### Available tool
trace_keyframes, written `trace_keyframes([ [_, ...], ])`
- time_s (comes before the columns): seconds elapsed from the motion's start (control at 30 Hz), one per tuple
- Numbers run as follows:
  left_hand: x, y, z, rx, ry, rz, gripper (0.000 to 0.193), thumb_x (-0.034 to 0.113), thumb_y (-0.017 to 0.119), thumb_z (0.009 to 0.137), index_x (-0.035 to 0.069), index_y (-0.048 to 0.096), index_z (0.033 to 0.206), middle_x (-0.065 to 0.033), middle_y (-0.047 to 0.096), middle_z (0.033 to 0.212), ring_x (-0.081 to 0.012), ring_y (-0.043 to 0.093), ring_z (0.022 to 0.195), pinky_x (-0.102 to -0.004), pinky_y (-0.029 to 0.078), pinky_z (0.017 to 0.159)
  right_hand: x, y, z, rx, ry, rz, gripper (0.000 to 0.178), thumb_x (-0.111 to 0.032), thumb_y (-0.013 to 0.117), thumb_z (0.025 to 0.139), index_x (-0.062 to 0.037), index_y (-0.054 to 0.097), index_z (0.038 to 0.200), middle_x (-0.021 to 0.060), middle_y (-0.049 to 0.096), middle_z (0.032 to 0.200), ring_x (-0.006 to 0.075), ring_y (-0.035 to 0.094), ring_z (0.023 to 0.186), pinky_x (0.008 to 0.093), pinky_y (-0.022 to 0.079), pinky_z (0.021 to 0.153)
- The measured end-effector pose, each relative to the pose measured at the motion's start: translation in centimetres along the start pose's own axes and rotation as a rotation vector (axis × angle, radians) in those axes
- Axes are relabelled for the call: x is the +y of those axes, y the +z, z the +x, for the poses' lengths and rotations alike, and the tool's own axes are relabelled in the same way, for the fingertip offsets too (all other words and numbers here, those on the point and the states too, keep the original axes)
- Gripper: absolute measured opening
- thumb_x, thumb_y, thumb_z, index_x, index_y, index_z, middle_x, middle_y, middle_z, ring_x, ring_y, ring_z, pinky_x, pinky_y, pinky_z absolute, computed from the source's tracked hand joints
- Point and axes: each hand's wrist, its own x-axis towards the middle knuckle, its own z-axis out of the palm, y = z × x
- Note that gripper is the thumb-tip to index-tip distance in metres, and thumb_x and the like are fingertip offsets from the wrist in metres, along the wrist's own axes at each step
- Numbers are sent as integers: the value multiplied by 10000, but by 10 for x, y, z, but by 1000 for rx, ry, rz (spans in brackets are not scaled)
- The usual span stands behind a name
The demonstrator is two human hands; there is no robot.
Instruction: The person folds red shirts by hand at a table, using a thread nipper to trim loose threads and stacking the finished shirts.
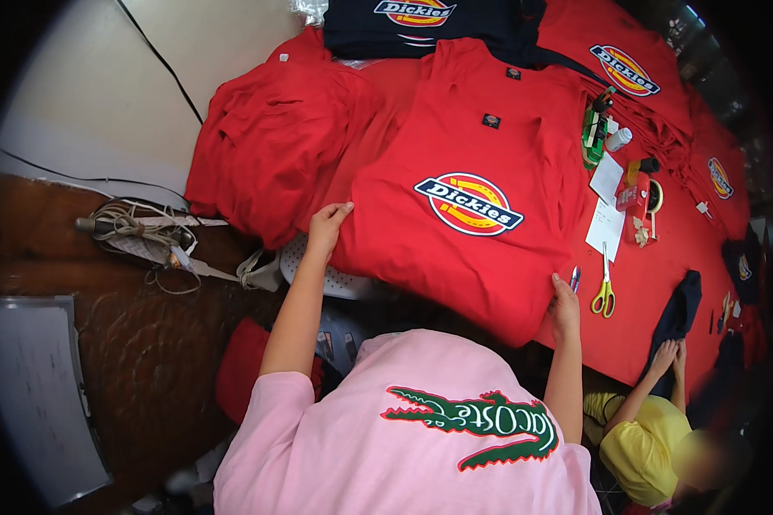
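Note:
A red T-shirt (386,223) with a large oval chest print is spread in front of me, its lower part bulging over the table's near edge. My left hand (328,225) pinches its left edge, fingertips on the cloth. At the lower right edge, my right hand (564,305) grips the same shirt; its fingers are partly hidden. Under it lies another red T-shirt (464,64), whose neckline shows farther back. A pen (575,280) lies beside my right hand, and yellow-handled scissors (604,296) rest a little farther right.
A heap of red garments (275,137) stands at left, near a white plastic stool (296,266). Folded dark shirts (481,30) lie at the back. Right: a green tape dispenser (593,137), a red tape dispenser (636,202), paper (606,230), and a co-worker in yellow (644,451) handling dark cloth (678,309).

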Motion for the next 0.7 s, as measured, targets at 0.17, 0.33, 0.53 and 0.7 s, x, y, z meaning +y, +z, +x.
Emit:
trace_keyframes([
  [0.17, -8, -27, 14, 84, -45, -102, 250, 258, 732, 1015, 12, 765, 1049, -41, 764, 1027, -129, 661, 959, -286, 493, 906, 7, -12, 3, 10, -89, 84, 302, -318, 679, 1051, -45, 694, 1178, 87, 758, 1133, 191, 724, 1015, 354, 556, 928],
  [0.33, -18, -28, 20, 151, -36, -210, 248, 242, 688, 1042, 0, 740, 1024, -49, 752, 983, -146, 660, 949, -313, 496, 902, 13, -7, 3, 83, -143, 162, 223, -298, 692, 1048, -83, 711, 1107, 9, 740, 974, 128, 689, 877, 292, 537, 775],
  [0.53, -16, -20, 17, 231, 425, 376, 311, 288, 606, 1081, -9, 686, 1035, -235, 712, 931, -359, 685, 865, -422, 518, 821, 19, -5, 0, 63, -254, -85, 348, -193, 668, 1047, -69, 603, 1366, -83, 610, 835, 21, 504, 692, 210, 369, 614],
  [0.7, 87, 5, -6, 384, 692, 511, 330, 279, 558, 1104, -14, 604, 959, -303, 629, 874, -442, 664, 816, -482, 512, 744, -80, 21, -24, 136, -687, -70, 383, -50, 595, 1058, -18, 557, 1437, 61, 667, 1184, 81, 584, 1094, 298, 475, 943],
])
